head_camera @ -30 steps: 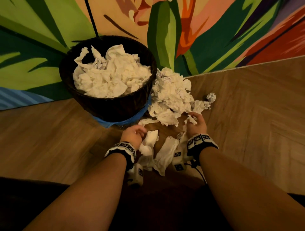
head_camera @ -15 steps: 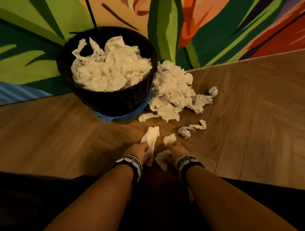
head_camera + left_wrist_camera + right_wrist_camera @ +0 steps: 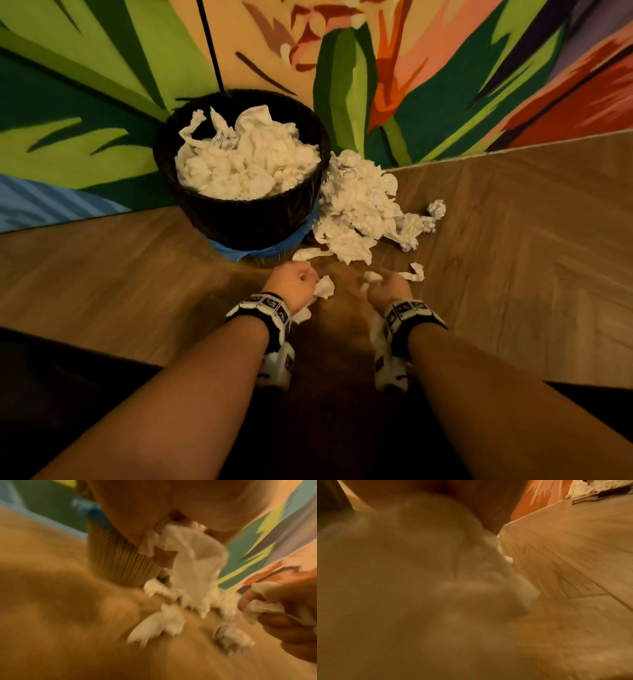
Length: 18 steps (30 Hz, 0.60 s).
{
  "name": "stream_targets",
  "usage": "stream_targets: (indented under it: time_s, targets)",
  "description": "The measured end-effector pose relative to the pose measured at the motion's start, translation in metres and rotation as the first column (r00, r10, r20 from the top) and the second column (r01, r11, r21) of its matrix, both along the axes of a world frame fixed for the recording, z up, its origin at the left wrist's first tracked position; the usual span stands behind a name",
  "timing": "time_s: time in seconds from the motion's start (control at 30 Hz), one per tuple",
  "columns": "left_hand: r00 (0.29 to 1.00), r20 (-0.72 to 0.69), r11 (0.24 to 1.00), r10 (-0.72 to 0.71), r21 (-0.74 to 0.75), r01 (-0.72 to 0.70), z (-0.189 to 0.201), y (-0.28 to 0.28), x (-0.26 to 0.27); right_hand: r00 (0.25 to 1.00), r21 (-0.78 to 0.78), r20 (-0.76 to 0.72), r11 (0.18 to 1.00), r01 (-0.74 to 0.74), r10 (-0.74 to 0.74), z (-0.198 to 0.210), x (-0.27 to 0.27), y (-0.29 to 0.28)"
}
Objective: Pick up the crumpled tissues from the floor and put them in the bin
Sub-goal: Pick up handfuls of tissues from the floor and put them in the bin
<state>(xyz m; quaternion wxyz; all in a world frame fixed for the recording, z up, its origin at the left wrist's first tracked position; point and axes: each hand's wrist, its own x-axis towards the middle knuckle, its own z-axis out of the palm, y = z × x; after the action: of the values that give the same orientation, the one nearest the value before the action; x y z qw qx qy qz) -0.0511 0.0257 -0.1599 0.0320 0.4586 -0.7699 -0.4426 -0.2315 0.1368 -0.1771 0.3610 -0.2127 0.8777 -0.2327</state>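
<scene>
Two forearms are seen reaching forward and down over the wooden floor (image 3: 137, 274) in the head view, backs of the hands upward, each wrist banded with a black-and-white marked strap. The left hand (image 3: 291, 284) is curled into a fist around a white crumpled tissue (image 3: 323, 287), which bulges out on its inner side. The right hand (image 3: 388, 286) is likewise curled, and a second tissue (image 3: 371, 275) is gripped in its fingers. A twisted tissue scrap (image 3: 414, 272) lies on the floor just beside the right hand. The dark woven bin (image 3: 246, 219) is stood against the painted wall (image 3: 85, 102), already heaped with white tissues, and a large tissue pile (image 3: 359, 205) is spread on the floor against the bin's right side, with one small ball (image 3: 436, 208) at the pile's far right edge.

From the left wrist, through heavy blur, the left hand (image 3: 154, 507) is seen from below, its fingers closed on the tissue (image 3: 192, 561) hanging from it. The ribbed side of the bin (image 3: 116, 561) is behind it, loose tissues lie on the floor beneath, and the right hand (image 3: 283, 615) is shown at the right edge, clenched on white tissue.

From the right wrist, almost everything is blurred; a pale mass of tissue (image 3: 419, 574) fills the frame beneath the hand, and the fingers cannot be made out here.
</scene>
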Motion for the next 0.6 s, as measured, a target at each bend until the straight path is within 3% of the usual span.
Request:
stream_targets:
  time_s: [0.17, 0.27, 0.37, 0.47, 0.5, 0.6]
  targets:
    - [0.944, -0.065, 0.916, -0.323, -0.271, 0.294, 0.067, -0.008, -0.015, 0.996, -0.147, -0.07, 0.988, 0.051, -0.061, 0.06, -0.023, -0.028]
    - [0.915, -0.104, 0.848, -0.389, -0.428, 0.312, 0.118, -0.018, -0.029, 0.987, -0.243, -0.159, 0.97, -0.016, -0.023, 0.115, -0.04, -0.056]
    - [0.936, -0.125, 0.813, -0.328, -0.543, 0.212, 0.169, -0.041, -0.043, 0.966, -0.399, -0.259, 0.91, -0.117, 0.011, 0.18, -0.048, -0.081]
    - [0.92, -0.341, 0.847, -0.192, -0.532, -0.021, 0.217, -0.073, -0.044, 0.943, -0.552, -0.32, 0.827, -0.105, -0.094, 0.237, -0.044, -0.104]
    - [0.906, -0.396, 0.839, -0.149, -0.536, -0.097, 0.228, -0.084, -0.042, 0.95, -0.619, -0.281, 0.782, -0.071, -0.136, 0.25, -0.042, -0.113]
    - [0.867, -0.498, 0.837, 0.029, -0.462, -0.294, 0.241, -0.117, -0.028, 0.989, -0.813, 0.117, 0.564, 0.145, -0.086, 0.265, -0.027, -0.14]
